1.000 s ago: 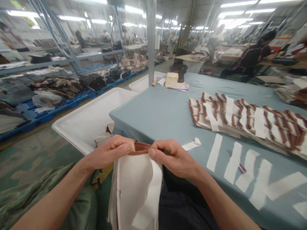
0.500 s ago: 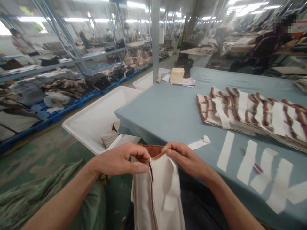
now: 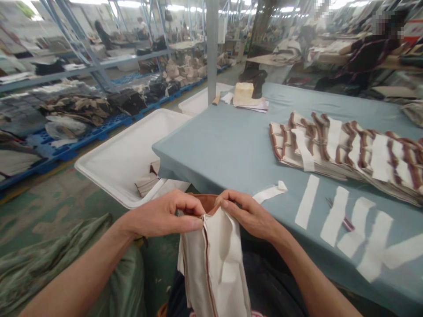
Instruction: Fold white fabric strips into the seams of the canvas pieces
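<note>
A cream fabric piece [image 3: 214, 259] with brown edging and a brown inner side hangs over my lap, below both hands. My left hand [image 3: 165, 213] pinches its top edge beside the brown seam, thumb outside and fingers partly inside. Closed on the same edge, a little to the right, is my right hand [image 3: 247, 211], with thumb and index finger together. Just right of that hand, a loose white strip [image 3: 271, 192] lies on the blue-green table [image 3: 211, 145].
A row of cream and brown pieces [image 3: 346, 149] lies at the table's right, with white strips [image 3: 307, 201] and a small pink-handled tool [image 3: 348, 223] nearer. A white bin [image 3: 115, 154] stands left of the table. A metal post [image 3: 212, 53] rises behind. People sit in the background.
The view has shifted slightly, so the table and bin appear a little higher and further left. Both hands keep their hold on the fabric edge and sit slightly further left in view.
</note>
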The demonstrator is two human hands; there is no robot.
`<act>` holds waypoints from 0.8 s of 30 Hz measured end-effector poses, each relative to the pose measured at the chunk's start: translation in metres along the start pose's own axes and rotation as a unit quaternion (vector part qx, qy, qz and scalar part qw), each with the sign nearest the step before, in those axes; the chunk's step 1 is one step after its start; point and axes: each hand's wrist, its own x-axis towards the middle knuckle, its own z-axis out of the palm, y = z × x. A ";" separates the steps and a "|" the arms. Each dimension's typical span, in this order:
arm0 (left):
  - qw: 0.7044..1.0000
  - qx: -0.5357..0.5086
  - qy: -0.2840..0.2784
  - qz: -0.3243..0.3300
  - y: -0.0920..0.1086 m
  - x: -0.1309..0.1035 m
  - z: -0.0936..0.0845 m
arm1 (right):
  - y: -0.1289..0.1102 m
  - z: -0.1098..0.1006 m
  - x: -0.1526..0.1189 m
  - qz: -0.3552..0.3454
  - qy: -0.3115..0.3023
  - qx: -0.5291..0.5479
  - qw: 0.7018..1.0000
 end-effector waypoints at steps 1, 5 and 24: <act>1.000 -0.003 0.011 -0.005 0.001 0.000 0.001 | -0.001 0.000 0.000 -0.002 0.005 -0.005 1.000; 0.998 -0.042 0.050 -0.022 0.008 0.000 0.008 | -0.009 -0.001 -0.002 -0.020 0.029 -0.059 0.998; 0.993 0.095 0.070 0.003 0.019 0.004 0.016 | -0.039 0.009 -0.005 -0.081 -0.009 -0.076 0.994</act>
